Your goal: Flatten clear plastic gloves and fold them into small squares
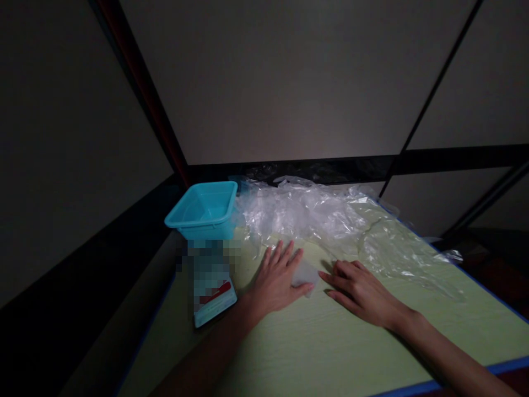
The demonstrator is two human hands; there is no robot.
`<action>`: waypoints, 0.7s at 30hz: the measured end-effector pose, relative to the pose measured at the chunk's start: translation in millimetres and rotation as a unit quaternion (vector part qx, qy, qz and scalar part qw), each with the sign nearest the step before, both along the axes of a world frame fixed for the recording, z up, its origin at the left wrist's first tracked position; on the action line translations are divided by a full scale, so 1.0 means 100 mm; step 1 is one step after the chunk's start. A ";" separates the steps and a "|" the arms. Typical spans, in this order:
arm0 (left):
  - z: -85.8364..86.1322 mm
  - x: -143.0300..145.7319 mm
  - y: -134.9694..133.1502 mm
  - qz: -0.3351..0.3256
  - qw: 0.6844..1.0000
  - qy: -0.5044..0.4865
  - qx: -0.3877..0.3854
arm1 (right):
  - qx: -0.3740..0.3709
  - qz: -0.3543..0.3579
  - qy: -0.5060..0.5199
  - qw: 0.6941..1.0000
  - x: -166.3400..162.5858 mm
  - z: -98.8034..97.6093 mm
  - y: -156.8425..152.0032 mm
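Note:
A small whitish translucent sheet (306, 276) lies flat on the pale green tabletop (285, 353). My left hand (276, 281) rests palm down over its left part, fingers spread and thumb across its lower edge; what is under the palm is hidden. From the right, my right hand (357, 289) comes up to the sheet, with the index fingertip at its right edge. The thumb and index finger are apart, the other fingers are bent, and nothing shows in them. Beyond both hands spreads a crumpled heap of clear plastic film (297, 212).
At the back left stands a turquoise plastic basin (202, 223). In front of it lies a phone-like device (215, 300), partly pixelated, beside my left forearm. Thinner clear plastic (405, 253) reaches the table's right edge. Blue edging (508, 365) borders the table; light panels (289, 82) rise behind.

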State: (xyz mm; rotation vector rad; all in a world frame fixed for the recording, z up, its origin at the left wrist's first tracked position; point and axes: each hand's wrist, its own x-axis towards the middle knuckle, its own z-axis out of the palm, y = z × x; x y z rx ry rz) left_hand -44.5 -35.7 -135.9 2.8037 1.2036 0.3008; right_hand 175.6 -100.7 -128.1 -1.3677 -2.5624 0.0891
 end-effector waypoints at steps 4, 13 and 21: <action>0.06 0.01 -0.13 0.001 0.998 -0.051 0.040 | -0.001 0.003 0.010 1.000 -0.02 0.01 0.00; 0.09 0.06 -0.50 -0.069 0.987 -0.144 0.028 | 0.009 -0.006 -0.003 1.000 -0.03 0.04 0.00; 0.11 0.06 -0.41 -0.092 0.985 -0.148 0.008 | 0.014 -0.028 0.025 0.999 0.00 -0.01 0.01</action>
